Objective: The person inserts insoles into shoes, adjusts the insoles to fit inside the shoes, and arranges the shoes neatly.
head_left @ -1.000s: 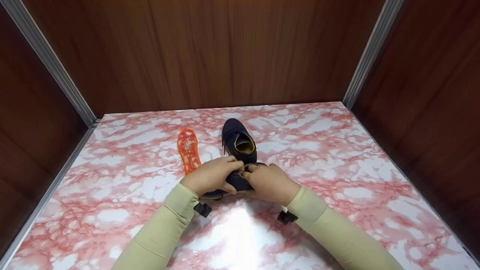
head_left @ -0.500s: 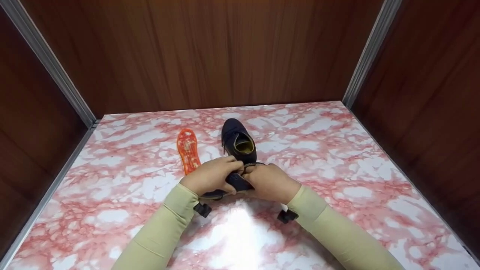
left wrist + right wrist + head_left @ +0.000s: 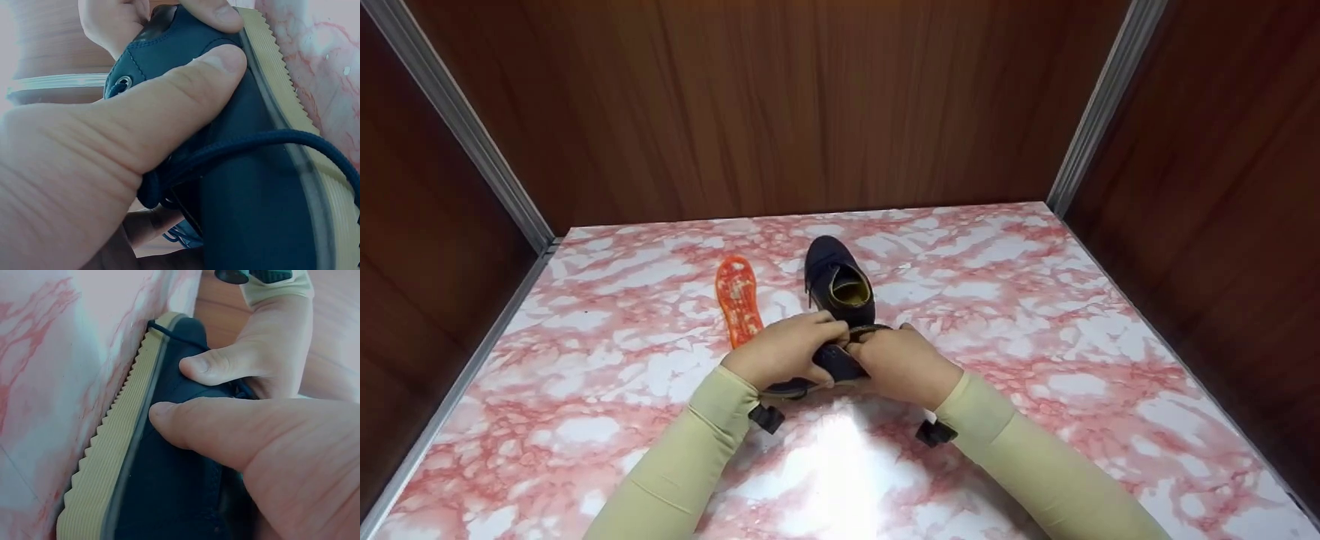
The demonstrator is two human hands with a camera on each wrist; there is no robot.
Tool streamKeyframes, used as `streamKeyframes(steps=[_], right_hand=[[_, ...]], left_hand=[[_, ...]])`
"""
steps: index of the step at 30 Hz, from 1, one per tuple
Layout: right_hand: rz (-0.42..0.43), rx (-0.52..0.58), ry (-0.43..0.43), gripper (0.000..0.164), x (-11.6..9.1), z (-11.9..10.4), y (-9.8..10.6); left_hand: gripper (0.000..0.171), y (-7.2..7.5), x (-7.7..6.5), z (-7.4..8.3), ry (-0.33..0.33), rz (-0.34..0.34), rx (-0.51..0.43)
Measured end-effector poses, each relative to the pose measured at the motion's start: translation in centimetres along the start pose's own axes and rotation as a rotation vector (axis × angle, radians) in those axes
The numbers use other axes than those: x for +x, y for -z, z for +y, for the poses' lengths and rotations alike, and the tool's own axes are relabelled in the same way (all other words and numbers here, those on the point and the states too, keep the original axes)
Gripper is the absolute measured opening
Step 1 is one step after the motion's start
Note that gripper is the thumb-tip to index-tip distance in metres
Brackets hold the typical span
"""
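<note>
A dark navy lace-up shoe (image 3: 838, 363) with a ribbed cream sole lies crosswise on the table, toe to the left. My left hand (image 3: 786, 349) grips its middle, the thumb (image 3: 216, 70) pressed along the near side below an eyelet. At the opening towards the heel, my right hand (image 3: 907, 366) holds the shoe; its thumb (image 3: 174, 419) lies on the same side panel, close to the left thumb. The fingers of both hands are largely hidden in or behind the shoe's opening. A loose navy lace (image 3: 270, 138) hangs over the side and sole.
Just behind stands a matching navy shoe (image 3: 826, 262) with a yellowish lining, toe pointing away. Left of it lies an orange-red insole (image 3: 737, 294), its near end hidden by my left hand. Brown wood-grain panels (image 3: 795, 112) enclose the marbled red-and-white table (image 3: 1072, 420).
My right fingers shift slightly at the shoe's opening. The left hand, both shoes and the insole stay where they were.
</note>
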State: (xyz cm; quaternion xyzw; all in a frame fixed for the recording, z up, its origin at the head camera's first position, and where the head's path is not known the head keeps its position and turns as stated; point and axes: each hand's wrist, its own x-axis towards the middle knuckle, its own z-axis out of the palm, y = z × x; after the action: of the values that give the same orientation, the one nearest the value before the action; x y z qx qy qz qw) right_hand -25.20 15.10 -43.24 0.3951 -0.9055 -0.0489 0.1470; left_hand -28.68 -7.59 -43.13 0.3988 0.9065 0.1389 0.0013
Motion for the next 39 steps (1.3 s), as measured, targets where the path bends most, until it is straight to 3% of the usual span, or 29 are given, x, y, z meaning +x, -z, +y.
streamKeyframes(steps=[8, 14, 25, 30, 34, 39], right_hand=[[-0.067, 0.118, -0.026, 0.029, 0.0, 0.4, 1.4], [-0.110, 0.126, -0.037, 0.026, 0.2, 0.4, 1.6], [-0.045, 0.009, -0.015, 0.033, 0.0, 0.2, 0.7], [-0.032, 0.089, 0.020, 0.034, 0.1, 0.6, 1.2], [0.032, 0.175, 0.036, 0.035, 0.2, 1.5, 2.0], [0.031, 0.244, -0.024, 0.058, 0.4, 2.8, 2.2]], left_hand=[[0.056, 0.1, -0.1, 0.1, 0.006, -0.012, -0.004], [0.056, 0.2, -0.2, 0.1, 0.013, -0.015, -0.005], [0.054, 0.2, -0.2, 0.1, 0.019, -0.017, -0.013], [0.057, 0.2, -0.1, 0.1, 0.023, -0.017, -0.001], [0.063, 0.1, -0.1, 0.1, 0.037, -0.027, -0.004], [0.059, 0.2, 0.0, 0.1, 0.042, -0.035, -0.001]])
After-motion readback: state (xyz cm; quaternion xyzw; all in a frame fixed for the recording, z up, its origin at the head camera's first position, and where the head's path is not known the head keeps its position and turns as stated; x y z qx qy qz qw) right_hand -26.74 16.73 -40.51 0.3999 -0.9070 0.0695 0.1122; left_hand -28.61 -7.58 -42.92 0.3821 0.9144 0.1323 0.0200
